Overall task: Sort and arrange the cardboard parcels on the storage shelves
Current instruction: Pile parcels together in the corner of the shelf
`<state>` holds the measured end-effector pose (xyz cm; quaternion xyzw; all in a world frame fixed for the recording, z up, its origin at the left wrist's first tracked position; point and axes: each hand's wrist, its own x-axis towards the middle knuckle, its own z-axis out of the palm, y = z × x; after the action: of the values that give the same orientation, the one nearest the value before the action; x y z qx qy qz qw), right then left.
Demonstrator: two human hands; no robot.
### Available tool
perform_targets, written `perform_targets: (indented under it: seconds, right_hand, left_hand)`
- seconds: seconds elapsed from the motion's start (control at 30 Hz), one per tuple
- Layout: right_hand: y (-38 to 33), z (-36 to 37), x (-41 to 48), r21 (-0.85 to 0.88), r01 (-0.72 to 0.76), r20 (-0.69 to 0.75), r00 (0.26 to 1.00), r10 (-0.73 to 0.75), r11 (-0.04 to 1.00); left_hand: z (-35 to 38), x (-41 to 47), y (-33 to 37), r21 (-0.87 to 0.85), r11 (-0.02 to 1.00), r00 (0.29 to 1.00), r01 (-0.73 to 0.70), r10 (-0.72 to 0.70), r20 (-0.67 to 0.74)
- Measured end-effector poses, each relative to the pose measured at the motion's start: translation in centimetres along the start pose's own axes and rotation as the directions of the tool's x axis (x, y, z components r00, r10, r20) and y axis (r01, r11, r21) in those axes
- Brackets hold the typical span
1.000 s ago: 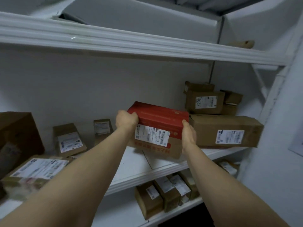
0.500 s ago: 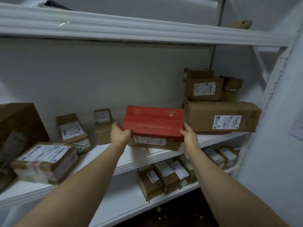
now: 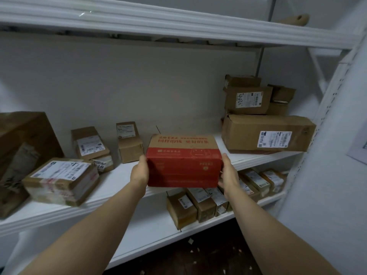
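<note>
A red and brown parcel [image 3: 183,165] with red print on its top sits at the front edge of the middle shelf [image 3: 117,181], its red side facing me. My left hand [image 3: 140,171] grips its left end and my right hand [image 3: 228,174] grips its right end. To its right lies a long brown parcel [image 3: 266,133] with smaller parcels [image 3: 248,98] stacked on it. Small labelled parcels [image 3: 130,141] stand behind and to the left.
A taped flat parcel [image 3: 61,179] and a big brown box [image 3: 21,147] fill the shelf's left end. Several small parcels [image 3: 200,203] line the lower shelf. The upper shelf [image 3: 178,24] runs overhead. A white wall [image 3: 337,175] closes the right side.
The red parcel has been turned so its label no longer faces me, and lowered onto the middle shelf's front edge. Both hands stay on its ends.
</note>
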<state>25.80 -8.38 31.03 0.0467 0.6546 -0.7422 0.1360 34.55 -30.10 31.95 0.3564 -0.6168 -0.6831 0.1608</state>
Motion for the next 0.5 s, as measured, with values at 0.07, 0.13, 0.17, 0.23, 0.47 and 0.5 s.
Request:
perform_targets:
  seconds: [0.07,0.13,0.17,0.23,0.47,0.5]
  right_hand:
    - [0.1,0.1,-0.1,-0.004,-0.002,-0.002,1.0,0.002,1.0]
    - [0.1,0.3,-0.2,-0.019,0.002,-0.022,1.0,-0.003,1.0]
    - [0.0,0.4,-0.3,-0.031,0.009,-0.028,1.0,-0.009,0.999]
    - [0.0,0.7,-0.4,-0.07,0.028,-0.036,0.999,-0.03,0.997]
    - [-0.3,1.3,-0.4,-0.091,0.011,-0.086,0.996,-0.019,0.996]
    - [-0.1,1.3,-0.4,-0.072,0.002,-0.096,0.995,-0.009,0.997]
  left_hand:
    - [0.0,-0.2,0.0,0.027,1.0,1.0,-0.001,0.001,-0.009]
    - [0.2,-0.6,0.5,0.055,0.998,0.999,-0.009,0.011,-0.04]
    - [0.2,-0.6,0.7,0.08,0.996,0.998,-0.031,0.036,-0.055]
    - [0.3,-0.6,1.1,0.134,0.987,0.993,-0.091,0.1,-0.06]
    - [0.0,0.0,1.4,0.142,0.984,0.993,-0.107,0.113,-0.03]
    - [0.0,0.0,1.3,0.142,0.983,0.992,-0.118,0.123,-0.032]
